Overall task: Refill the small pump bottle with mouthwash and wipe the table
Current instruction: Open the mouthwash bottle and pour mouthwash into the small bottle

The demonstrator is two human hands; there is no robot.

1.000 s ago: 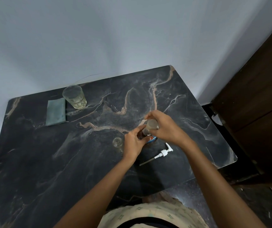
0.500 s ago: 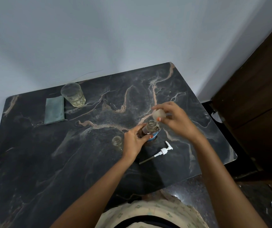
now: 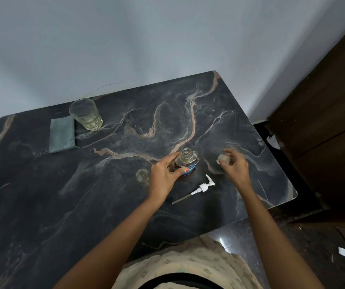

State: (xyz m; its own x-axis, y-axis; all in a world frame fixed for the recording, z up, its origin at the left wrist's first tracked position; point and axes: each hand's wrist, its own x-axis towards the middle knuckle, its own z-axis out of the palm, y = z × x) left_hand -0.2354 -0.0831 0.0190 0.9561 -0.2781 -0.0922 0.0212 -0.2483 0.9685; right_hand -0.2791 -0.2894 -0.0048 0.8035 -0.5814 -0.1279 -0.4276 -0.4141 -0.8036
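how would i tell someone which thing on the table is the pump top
Start at the dark marble table and find the person's two hands near its right side. Just in front of the open mouthwash bottle held by the left hand, the pump top lies flat on the marble, touched by neither hand. It is the only white piece with a bent spout and a long thin tube.

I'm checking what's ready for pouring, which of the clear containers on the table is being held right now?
The mouthwash bottle, uncapped, gripped by the left hand. The small bottle beside that hand and the glass near the cloth stand untouched.
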